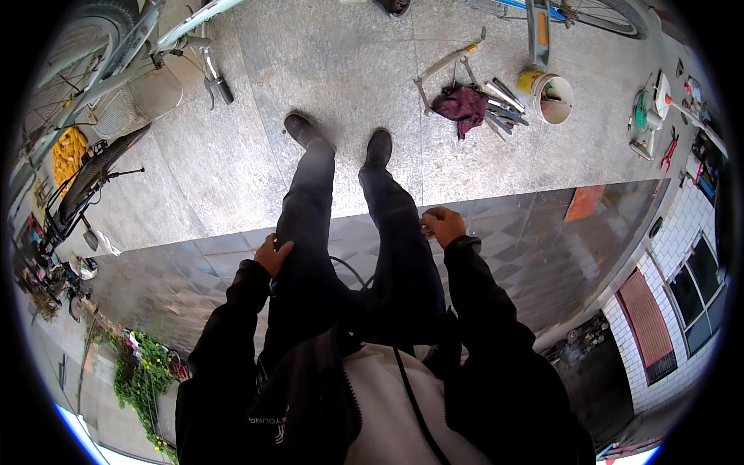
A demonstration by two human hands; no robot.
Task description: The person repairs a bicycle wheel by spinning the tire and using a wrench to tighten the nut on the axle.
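Note:
Against the outer side of my left thigh rests my left hand point(273, 256), its thumb apart from the fingers and nothing seen in it. My right hand point(444, 225) is beside my right knee, fingers curled together. Whatever it may hold is too small to make out. My dark trousers point(306, 205) and dark shoes point(380, 147) are between and beyond the hands, feet apart on grey paving. Ahead and to the right, a dark red cloth point(463, 108) lies on the ground, touching a pile of metal hand tools point(508, 107). A worn bucket point(555, 101) stands just right of them.
A bicycle point(116, 77) with a wire basket point(128, 101) fills the far left; a yellow cloth point(68, 155) lies below it. Another wheel point(612, 15) shows at far right. A jointed metal frame point(449, 62) and red-handled pliers point(669, 151) lie on the ground.

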